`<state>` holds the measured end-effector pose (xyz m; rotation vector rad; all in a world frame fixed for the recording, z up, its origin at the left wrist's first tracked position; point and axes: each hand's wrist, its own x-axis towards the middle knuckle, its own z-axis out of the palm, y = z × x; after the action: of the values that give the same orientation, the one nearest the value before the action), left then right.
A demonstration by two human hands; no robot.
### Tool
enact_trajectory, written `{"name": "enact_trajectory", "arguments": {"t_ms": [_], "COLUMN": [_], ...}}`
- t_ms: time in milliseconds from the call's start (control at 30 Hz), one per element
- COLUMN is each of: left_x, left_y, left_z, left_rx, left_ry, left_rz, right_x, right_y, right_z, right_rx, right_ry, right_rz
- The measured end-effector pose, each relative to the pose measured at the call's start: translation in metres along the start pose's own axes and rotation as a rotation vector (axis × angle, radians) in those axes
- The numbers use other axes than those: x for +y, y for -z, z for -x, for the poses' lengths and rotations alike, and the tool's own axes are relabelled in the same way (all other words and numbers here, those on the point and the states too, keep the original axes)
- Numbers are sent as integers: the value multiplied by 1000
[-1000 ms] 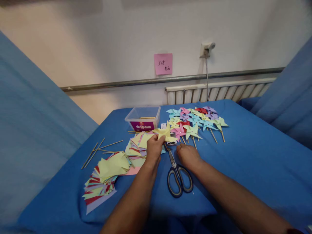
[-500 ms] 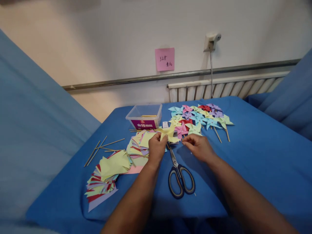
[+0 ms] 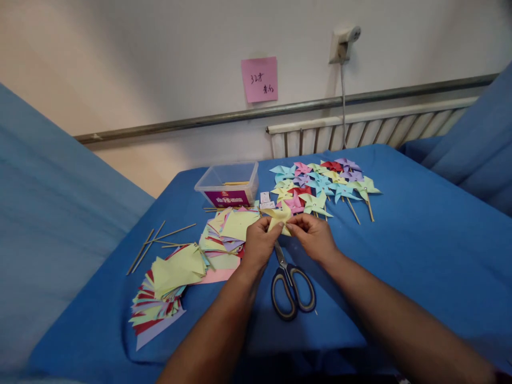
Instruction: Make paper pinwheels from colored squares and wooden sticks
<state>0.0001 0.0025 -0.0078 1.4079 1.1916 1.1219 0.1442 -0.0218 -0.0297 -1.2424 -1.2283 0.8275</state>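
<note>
Blue tabletop (image 3: 400, 256) spread wide under me, radiator (image 3: 360, 133) up at twelve o'clock. Finished pinwheels (image 3: 324, 186) fanned out at one o'clock, paper squares (image 3: 176, 272) stacked at nine, a clear box (image 3: 228, 184) at eleven, loose sticks (image 3: 160, 240) beside it. Scissors (image 3: 290, 282) lie at six, right below my hands. Dead centre: my left hand (image 3: 258, 245) pinches the yellow pinwheel (image 3: 280, 217) by its near edge, my right hand (image 3: 316, 237) closes fingertips on the opposite side. Best, I reckon, to hold the folded points lightly so nothing creases, keeping the centre lined up.
</note>
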Motion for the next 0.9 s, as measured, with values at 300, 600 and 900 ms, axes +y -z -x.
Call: {"name": "enact_trajectory", "arguments": {"t_ms": [300, 600, 900], "left_x": [6, 9, 9], "left_y": [-3, -3, -3], "left_z": [4, 6, 6], "left_rx": [18, -4, 26], "left_ry": [15, 25, -22], "left_rz": [37, 49, -67], "right_x": [-3, -10, -13], "right_y": [2, 5, 6], "right_z": [2, 3, 6], "right_rx": [40, 64, 65], "right_ry": [25, 76, 183], "right_rz": [35, 111, 236]}}
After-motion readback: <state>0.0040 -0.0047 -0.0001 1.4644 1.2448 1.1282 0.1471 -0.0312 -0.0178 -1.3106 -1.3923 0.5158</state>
